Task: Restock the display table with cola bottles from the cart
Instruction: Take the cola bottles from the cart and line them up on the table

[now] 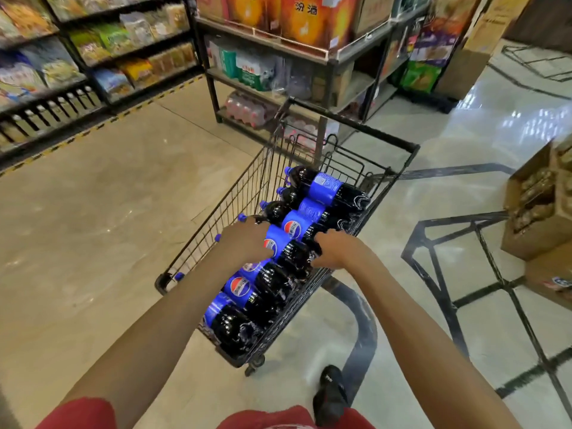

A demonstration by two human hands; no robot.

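A black wire shopping cart [235, 209] stands in the aisle in front of me, holding several large cola bottles [325, 188] with blue labels and blue caps, lying on their sides in a row. Both my hands reach into the cart onto one bottle [289, 250] in the middle of the row. My left hand [246, 241] grips its neck end near the label. My right hand [339, 247] curls round its dark lower body. The fingertips of both hands are hidden behind the bottle.
A dark metal display rack [353, 54] with boxes and bottle packs stands just beyond the cart. Snack shelves [93, 57] line the left side. Open cardboard boxes [538, 212] sit on the floor at right. My shoe [329, 391] is by the cart's rear wheel.
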